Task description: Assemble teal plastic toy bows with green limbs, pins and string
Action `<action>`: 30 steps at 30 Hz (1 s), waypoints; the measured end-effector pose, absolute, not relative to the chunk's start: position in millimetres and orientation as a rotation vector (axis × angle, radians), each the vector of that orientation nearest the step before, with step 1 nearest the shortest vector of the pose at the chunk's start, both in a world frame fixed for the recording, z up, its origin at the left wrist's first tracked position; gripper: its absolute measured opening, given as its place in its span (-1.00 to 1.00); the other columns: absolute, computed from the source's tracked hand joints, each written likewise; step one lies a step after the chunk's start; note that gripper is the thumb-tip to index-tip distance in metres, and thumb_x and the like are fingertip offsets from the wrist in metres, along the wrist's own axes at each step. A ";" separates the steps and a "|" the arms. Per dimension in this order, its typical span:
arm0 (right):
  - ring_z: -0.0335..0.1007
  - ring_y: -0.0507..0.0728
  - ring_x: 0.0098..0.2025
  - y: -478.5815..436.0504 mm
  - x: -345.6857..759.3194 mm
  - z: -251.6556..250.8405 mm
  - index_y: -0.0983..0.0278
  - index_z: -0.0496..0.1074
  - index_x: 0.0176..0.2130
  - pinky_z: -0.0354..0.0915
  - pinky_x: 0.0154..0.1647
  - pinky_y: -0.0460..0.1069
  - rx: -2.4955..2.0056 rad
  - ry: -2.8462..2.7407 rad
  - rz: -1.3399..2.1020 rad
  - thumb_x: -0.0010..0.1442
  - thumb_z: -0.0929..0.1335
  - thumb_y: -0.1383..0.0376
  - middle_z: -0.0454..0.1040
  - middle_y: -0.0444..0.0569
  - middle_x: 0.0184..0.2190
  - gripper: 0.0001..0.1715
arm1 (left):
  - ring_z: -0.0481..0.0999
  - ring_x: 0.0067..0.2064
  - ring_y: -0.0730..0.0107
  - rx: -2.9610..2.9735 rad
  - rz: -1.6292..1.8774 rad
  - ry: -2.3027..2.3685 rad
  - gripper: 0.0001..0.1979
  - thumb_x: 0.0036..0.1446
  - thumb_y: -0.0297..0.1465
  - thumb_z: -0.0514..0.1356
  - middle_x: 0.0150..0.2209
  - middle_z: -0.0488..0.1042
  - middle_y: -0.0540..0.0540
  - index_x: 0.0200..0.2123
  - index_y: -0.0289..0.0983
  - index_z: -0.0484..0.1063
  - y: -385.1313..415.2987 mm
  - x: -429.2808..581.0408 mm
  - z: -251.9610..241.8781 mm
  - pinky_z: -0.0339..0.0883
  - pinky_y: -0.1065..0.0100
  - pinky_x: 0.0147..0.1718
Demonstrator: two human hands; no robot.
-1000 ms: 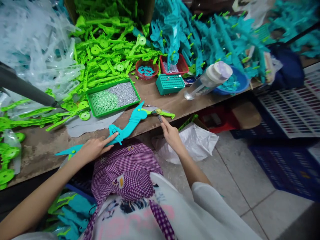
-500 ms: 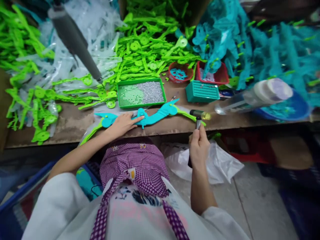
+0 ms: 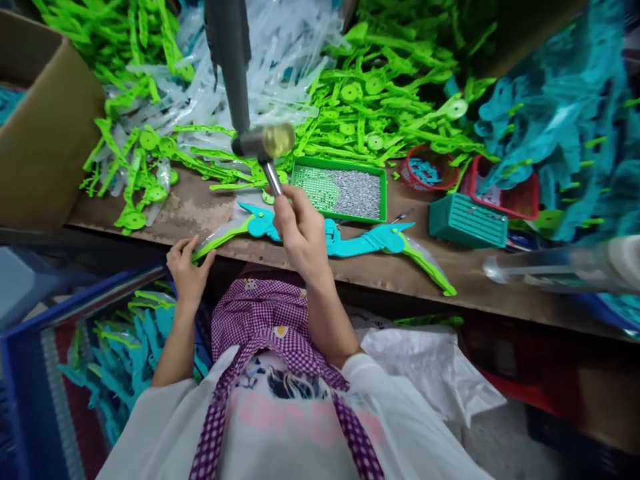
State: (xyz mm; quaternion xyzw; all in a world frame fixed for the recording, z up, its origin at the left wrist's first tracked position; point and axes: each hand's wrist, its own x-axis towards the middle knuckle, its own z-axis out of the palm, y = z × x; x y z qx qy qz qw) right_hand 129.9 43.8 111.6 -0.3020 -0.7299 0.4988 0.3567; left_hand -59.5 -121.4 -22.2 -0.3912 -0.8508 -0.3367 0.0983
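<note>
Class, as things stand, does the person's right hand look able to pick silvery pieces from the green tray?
Probably not easily: the right hand grips a hammer, which would likely need putting down first. Otherwise the way seems free: the green tray lies close by, its silvery pieces uncovered.

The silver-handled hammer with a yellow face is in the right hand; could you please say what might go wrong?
A stray swing of the hammer could hit the left hand, at one end of the long turquoise-and-green plastic piece. It might clip the green rectangular plastic tray, scattering its tiny silver pieces.
</note>
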 end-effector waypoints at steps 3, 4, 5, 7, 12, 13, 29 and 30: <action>0.21 0.01 -0.50 44.0 116.5 98.4 0.21 0.32 0.05 0.20 -0.41 -0.06 -0.820 -1.984 1.241 0.37 0.09 0.00 0.31 -0.16 -0.50 -0.50 | 0.44 -0.06 0.20 -1.140 -1.115 -2.539 -0.60 0.12 -0.16 0.27 -0.12 0.42 -0.18 -0.04 -0.25 0.53 -121.3 -61.6 -29.3 0.30 0.19 0.02; 0.23 0.02 -0.50 41.7 121.5 86.2 0.22 0.34 0.02 0.20 -0.40 -0.06 -0.886 -2.081 1.210 0.37 0.10 0.01 0.32 -0.16 -0.51 -0.52 | 0.46 -0.09 0.24 -1.148 -1.163 -2.535 -0.63 0.14 -0.17 0.26 -0.15 0.42 -0.16 -0.06 -0.24 0.55 -120.3 -61.9 -30.9 0.32 0.22 -0.01; 0.25 0.04 -0.51 38.8 129.7 72.3 0.23 0.36 -0.01 0.19 -0.41 -0.05 -0.957 -2.208 1.171 0.36 0.12 0.02 0.33 -0.15 -0.53 -0.54 | 0.47 -0.12 0.27 -1.161 -1.204 -2.528 -0.65 0.14 -0.18 0.25 -0.17 0.42 -0.14 -0.08 -0.24 0.56 -119.5 -62.4 -32.3 0.34 0.24 -0.03; 0.33 0.10 -0.50 32.0 149.2 46.8 0.23 0.37 -0.01 0.17 -0.40 -0.04 -1.086 -2.424 1.065 0.37 0.10 0.05 0.40 -0.11 -0.53 -0.54 | 0.49 -0.15 0.30 -1.176 -1.259 -2.516 -0.67 0.12 -0.18 0.27 -0.20 0.43 -0.12 -0.11 -0.24 0.58 -118.6 -64.4 -34.1 0.37 0.27 -0.07; 0.48 0.18 -0.35 23.3 165.8 27.0 0.27 0.34 0.06 0.18 -0.36 -0.03 -1.225 -2.687 0.757 0.40 0.04 0.12 0.57 0.06 -0.30 -0.50 | 0.49 -0.21 0.35 -1.184 -1.327 -2.498 -0.69 0.07 -0.21 0.33 -0.25 0.44 -0.07 -0.14 -0.24 0.59 -117.8 -69.2 -33.7 0.39 0.28 -0.09; 0.48 0.18 -0.38 23.9 163.4 28.5 0.26 0.36 0.03 0.15 -0.39 -0.03 -1.246 -2.766 0.729 0.40 0.04 0.12 0.58 0.05 -0.33 -0.51 | 0.49 -0.21 0.35 -1.185 -1.332 -2.501 -0.69 0.07 -0.22 0.33 -0.25 0.44 -0.07 -0.15 -0.24 0.59 -117.8 -69.2 -33.2 0.39 0.28 -0.09; 0.47 0.17 -0.44 18.4 108.7 44.8 0.26 0.37 -0.01 0.13 -0.43 -0.03 -1.076 -2.953 0.606 0.41 0.04 0.10 0.59 0.10 -0.34 -0.51 | 0.51 -0.28 0.39 -1.390 -1.404 -2.424 -0.72 0.08 -0.27 0.33 -0.30 0.50 -0.06 -0.15 -0.25 0.60 -126.3 -83.3 -34.1 0.43 0.32 -0.23; 0.48 0.17 -0.41 15.8 108.6 46.8 0.26 0.37 0.01 0.15 -0.42 -0.03 -1.018 -2.920 0.634 0.41 0.04 0.10 0.59 0.10 -0.32 -0.50 | 0.51 -0.28 0.38 -1.395 -1.412 -2.422 -0.72 0.08 -0.28 0.33 -0.30 0.50 -0.07 -0.15 -0.25 0.60 -126.2 -83.7 -34.8 0.43 0.32 -0.23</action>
